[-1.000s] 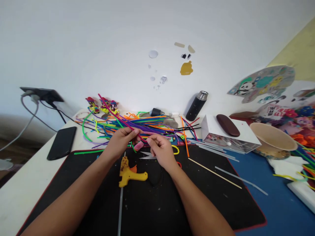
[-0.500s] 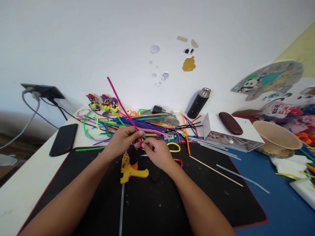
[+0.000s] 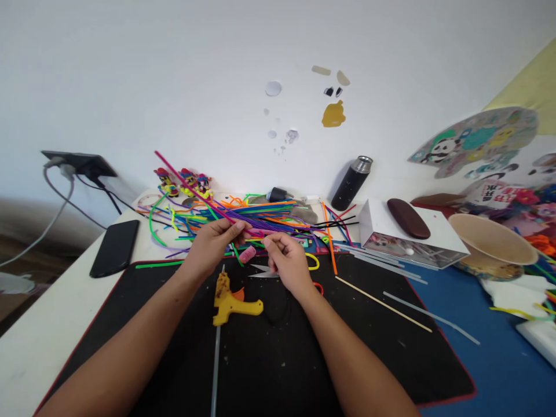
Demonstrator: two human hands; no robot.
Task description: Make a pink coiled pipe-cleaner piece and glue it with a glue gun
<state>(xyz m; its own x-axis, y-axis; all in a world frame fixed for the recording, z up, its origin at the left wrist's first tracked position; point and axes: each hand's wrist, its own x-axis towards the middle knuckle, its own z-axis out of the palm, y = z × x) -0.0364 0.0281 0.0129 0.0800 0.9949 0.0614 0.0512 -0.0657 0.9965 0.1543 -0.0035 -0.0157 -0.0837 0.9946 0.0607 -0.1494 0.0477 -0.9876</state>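
My left hand (image 3: 217, 240) pinches a magenta pipe cleaner (image 3: 186, 184), whose long free end slants up and left toward the wall. The fingers of my right hand (image 3: 284, 258) are closed at its short end, just right of my left fingertips. Below the gap between the hands lies a small pink coiled piece (image 3: 247, 255). Scissors (image 3: 311, 262) with yellow and red handles rest partly hidden under my right hand, blades pointing left. A yellow glue gun (image 3: 228, 301) with a glue stick in it lies on the black mat (image 3: 269, 370) between my forearms.
Behind the hands spreads a heap of coloured pipe cleaners (image 3: 260, 211), with several small figures (image 3: 186, 180) at its left. A phone (image 3: 114, 248) lies left. To the right are a black flask (image 3: 351, 184), a white box (image 3: 417, 237), a bowl (image 3: 490, 243) and a wooden stick (image 3: 382, 303).
The magenta pipe cleaner has tilted further left and lower. My hands have moved slightly apart, and the pink coiled piece between them now shows in full.
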